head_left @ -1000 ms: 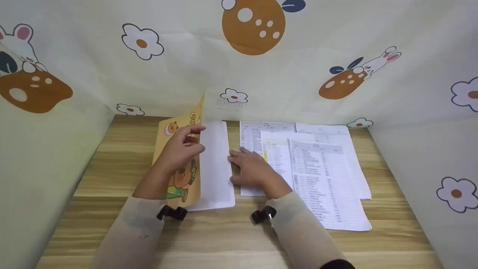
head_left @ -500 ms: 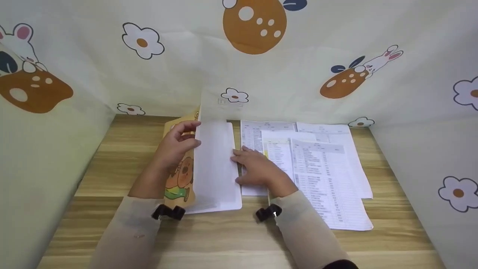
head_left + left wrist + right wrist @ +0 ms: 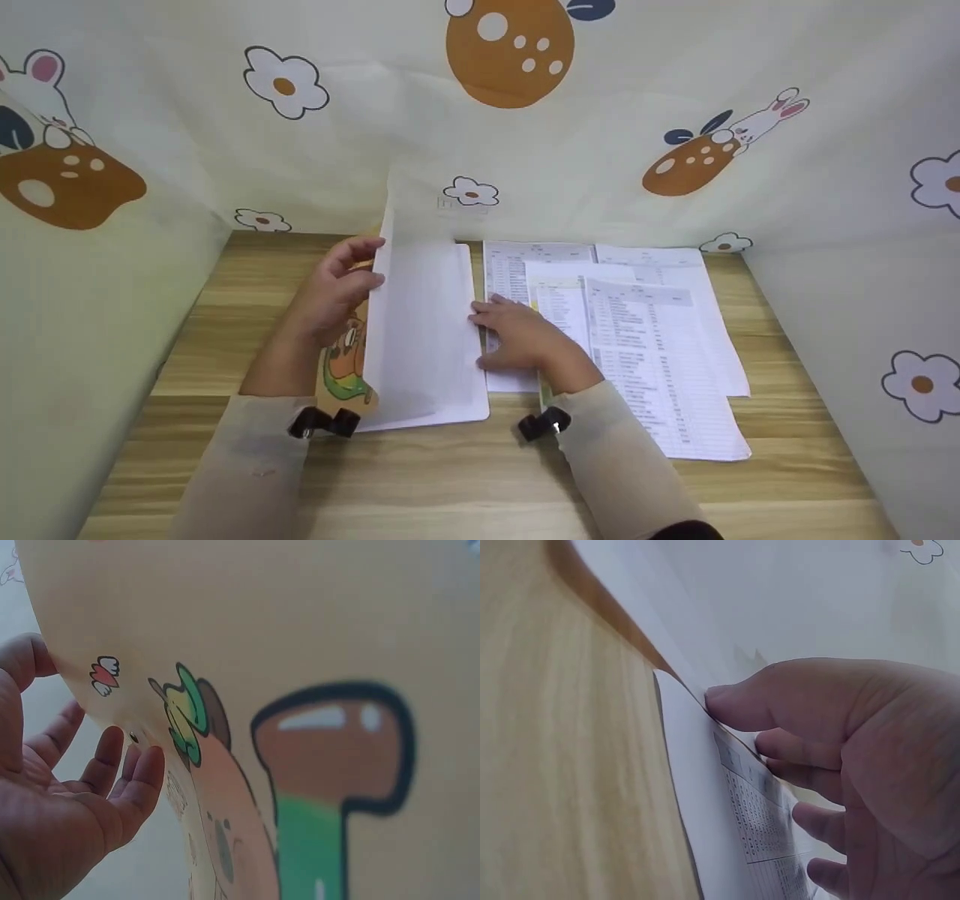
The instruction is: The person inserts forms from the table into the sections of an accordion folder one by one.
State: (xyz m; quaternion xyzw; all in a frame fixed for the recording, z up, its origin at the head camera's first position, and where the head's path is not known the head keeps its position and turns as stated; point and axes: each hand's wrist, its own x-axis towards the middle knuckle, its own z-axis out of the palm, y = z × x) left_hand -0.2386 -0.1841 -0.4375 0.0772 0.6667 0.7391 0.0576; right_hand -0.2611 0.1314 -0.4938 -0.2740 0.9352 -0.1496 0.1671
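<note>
Head view: my left hand (image 3: 337, 289) pinches the outer edge of a raised cover (image 3: 343, 375), fingers bent, thumb and index fingertip right at the rim. Seen from my left wrist, the cover's tan face stands close against that hand, printed with a small winged heart (image 3: 105, 676) and a rounded cartoon figure.

Just right of this grip is the booklet (image 3: 435, 322) the cover belongs to, lying on the table (image 3: 450, 480) between my two hands. It holds something white inside; it is too pale for me to tell whether these are plain leaves or pockets.

At the booklet's far edge from my grip, my right hand (image 3: 525, 337) has its fingers apart, the tips touching that edge without closing on it. Beneath and to the right of this hand, printed sheets (image 3: 637, 345) overlap in a loose spread, with a strip of yellow (image 3: 534, 306) showing beside my knuckles. Beyond both hands rises pale fabric (image 3: 360, 142) patterned with flowers, rabbits and orange-brown fruit.
</note>
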